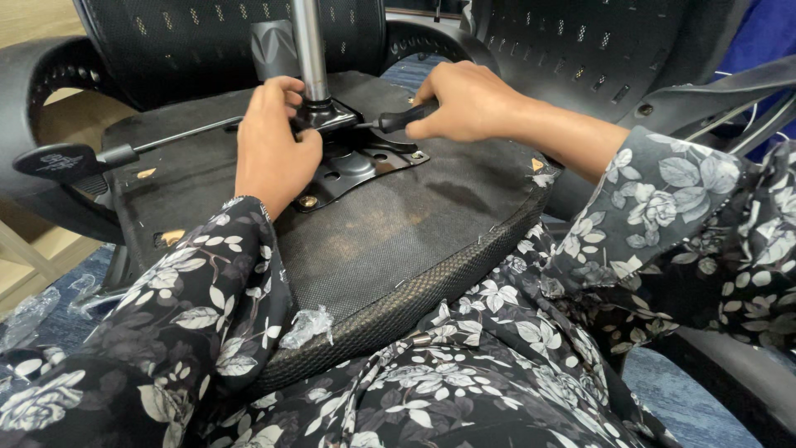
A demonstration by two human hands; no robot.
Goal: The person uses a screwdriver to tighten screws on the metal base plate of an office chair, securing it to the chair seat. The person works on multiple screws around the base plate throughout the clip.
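Upturned seat (398,241) lies across the lap, black plate (352,166) at its middle, far side. Left hand (272,143) presses on the plate beside the steel column (311,50), fingers curled together. Right hand (464,101) has fingers wrapped around a screwdriver (402,118), tip pointing left at the plate.

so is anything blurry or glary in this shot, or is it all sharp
Head view: mostly sharp; the left hand and right hand on the screwdriver show crisp edges. The chrome post carries a bright glare streak. Even, soft light, with only faint shadows on the seat underside. The sleeves at the bottom edge look stretched by wide-angle distortion.
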